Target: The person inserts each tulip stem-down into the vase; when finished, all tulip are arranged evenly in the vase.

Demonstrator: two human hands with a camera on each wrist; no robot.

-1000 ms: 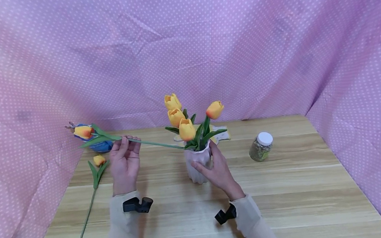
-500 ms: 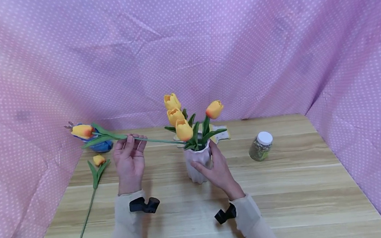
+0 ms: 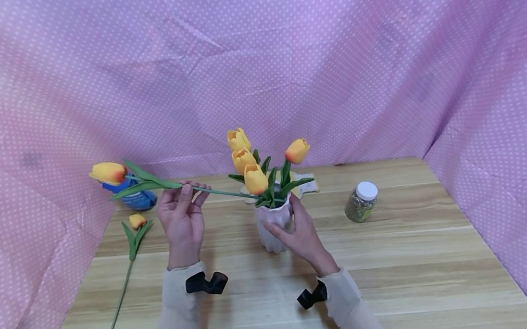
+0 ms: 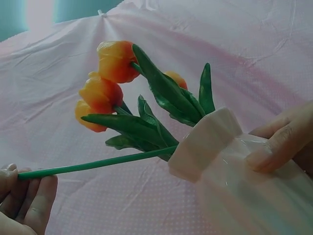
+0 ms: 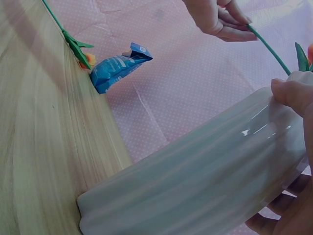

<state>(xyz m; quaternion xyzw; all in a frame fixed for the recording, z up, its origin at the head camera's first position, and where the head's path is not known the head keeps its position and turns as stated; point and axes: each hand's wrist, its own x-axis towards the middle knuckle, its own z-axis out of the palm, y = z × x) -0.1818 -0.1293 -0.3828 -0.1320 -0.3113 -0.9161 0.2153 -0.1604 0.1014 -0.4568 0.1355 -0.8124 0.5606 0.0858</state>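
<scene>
My left hand [image 3: 183,221] pinches the green stem of an orange-yellow tulip [image 3: 109,173], held nearly level with its bloom to the left. In the left wrist view the far end of that stem [image 4: 107,163] reaches the vase's mouth. My right hand [image 3: 303,231] grips the white fluted vase [image 3: 273,229] near its rim, thumb in front. The vase stands on the table and holds several tulips [image 3: 255,179] with green leaves. From the right wrist view, the vase's ribbed side [image 5: 195,171] fills the foreground, with the right thumb [image 5: 292,95] on it.
Another tulip [image 3: 131,244] lies on the wooden table [image 3: 419,276] at the left. Behind it sits a blue packet [image 3: 138,199]. A jar with a white lid [image 3: 361,202] stands to the right. A white and yellow flat item [image 3: 306,182] lies behind the vase. Pink dotted cloth [image 3: 255,71] surrounds the table.
My left hand has moved a little to the right, bringing the stem's end over to the vase's mouth. The bloom has shifted slightly left and up. My right hand stays on the vase.
</scene>
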